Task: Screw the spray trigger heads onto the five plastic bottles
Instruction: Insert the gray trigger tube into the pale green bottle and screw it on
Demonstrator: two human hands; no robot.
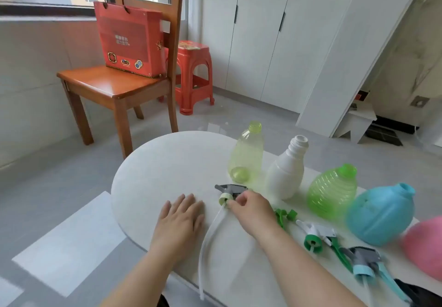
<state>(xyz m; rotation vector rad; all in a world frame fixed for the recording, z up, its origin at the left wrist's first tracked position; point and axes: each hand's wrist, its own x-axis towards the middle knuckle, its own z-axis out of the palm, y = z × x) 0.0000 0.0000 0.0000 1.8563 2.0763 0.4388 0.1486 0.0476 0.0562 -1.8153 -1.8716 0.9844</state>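
Several open bottles stand in a row on the white table (167, 163): pale yellow (246, 153), white (287, 170), ribbed green (332, 191), blue (380, 213) and pink (425, 247), cut off at the right edge. My right hand (251, 207) is shut on a grey trigger head with a pale green collar (226, 193), lying on the table with its long white tube (210, 235) trailing toward me. My left hand (181, 218) rests flat and open on the table. Other trigger heads lie nearer me: green (285, 215), white and green (315, 237), grey and blue (363, 261).
A wooden chair (114, 86) holding a red gift bag (130, 41) stands beyond the table. A red plastic stool (193, 74) sits behind it. White cabinets (263, 43) line the far wall. The table's rounded edge lies to my left.
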